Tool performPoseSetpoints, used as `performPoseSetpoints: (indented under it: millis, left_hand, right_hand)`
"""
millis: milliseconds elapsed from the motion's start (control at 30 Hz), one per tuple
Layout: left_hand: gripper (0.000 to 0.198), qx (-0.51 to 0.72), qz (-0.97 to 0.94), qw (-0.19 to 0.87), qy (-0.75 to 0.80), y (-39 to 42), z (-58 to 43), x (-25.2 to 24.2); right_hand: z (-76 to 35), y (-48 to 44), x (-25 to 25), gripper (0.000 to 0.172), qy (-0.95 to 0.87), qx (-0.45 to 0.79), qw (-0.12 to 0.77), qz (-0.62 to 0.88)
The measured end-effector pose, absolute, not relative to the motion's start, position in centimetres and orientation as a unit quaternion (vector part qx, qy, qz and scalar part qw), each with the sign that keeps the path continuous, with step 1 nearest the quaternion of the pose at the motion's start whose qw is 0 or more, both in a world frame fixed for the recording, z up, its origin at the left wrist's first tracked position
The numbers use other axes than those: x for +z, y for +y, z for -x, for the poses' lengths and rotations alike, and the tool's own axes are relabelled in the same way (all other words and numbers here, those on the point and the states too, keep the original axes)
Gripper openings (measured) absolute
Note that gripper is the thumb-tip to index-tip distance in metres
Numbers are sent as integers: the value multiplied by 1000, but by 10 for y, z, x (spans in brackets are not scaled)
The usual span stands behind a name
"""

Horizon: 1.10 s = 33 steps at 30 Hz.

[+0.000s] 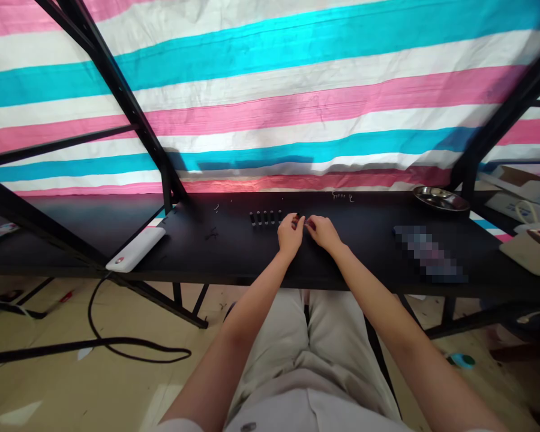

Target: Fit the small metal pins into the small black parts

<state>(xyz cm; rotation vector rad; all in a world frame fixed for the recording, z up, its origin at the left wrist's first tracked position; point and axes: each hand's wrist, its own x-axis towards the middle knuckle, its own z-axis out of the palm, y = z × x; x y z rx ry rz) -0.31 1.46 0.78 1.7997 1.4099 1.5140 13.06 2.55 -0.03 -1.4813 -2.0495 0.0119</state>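
We are looking down a black tabletop with both forearms reaching out over it from the person's lap. The left hand and the right hand sit close together near the table's middle, curled and half closed, their fingertips almost meeting. Between them, at the left hand's fingertips, is a small dark piece, and the fingers seem to pinch it, though it is so small in this view that we cannot say for sure whether either hand has firm hold of it. Just beside the left hand stands a row of five small black upright cylinders, evenly spaced and apart from one another. Farther back on the table lie thin wire scraps, and to the left, well away from the hands, a white power bank rests near the table's edge. To the right we find a shallow steel dish and a pixelated patch that hides whatever lies there. A striped pink, white and blue tarpaulin hangs behind the black metal frame, while below the table a black cable loops across the floor and a roll of blue tape lies near the person's beige trousers.
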Motion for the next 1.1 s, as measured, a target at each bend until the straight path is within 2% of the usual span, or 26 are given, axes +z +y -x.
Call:
performPoseSetpoints:
  millis: [133,267,433,633,933,1100]
  left_hand:
    - [23,540,-649,191,500,28,-10,22]
    - [13,447,-699,233,507,55,-39,23]
    - [14,375,-699,273,544,81,-79,14]
    - [15,314,-728,223,568,88,-97,8]
    - [16,296,-742,144,584,91,-100,4]
    - [15,303,-726,150,599,93,-101,4]
  right_hand:
    - [-158,33,3,9,-706,61,307,636]
    - [-201,47,14,9,-637,106,318,694]
    - [-233,69,20,11,-627,129,286,713]
    - [-237,83,3,15,-639,117,256,716]
    - [-240,85,-12,22,-608,117,312,721]
    - [-241,89,-14,23,-611,112,305,722]
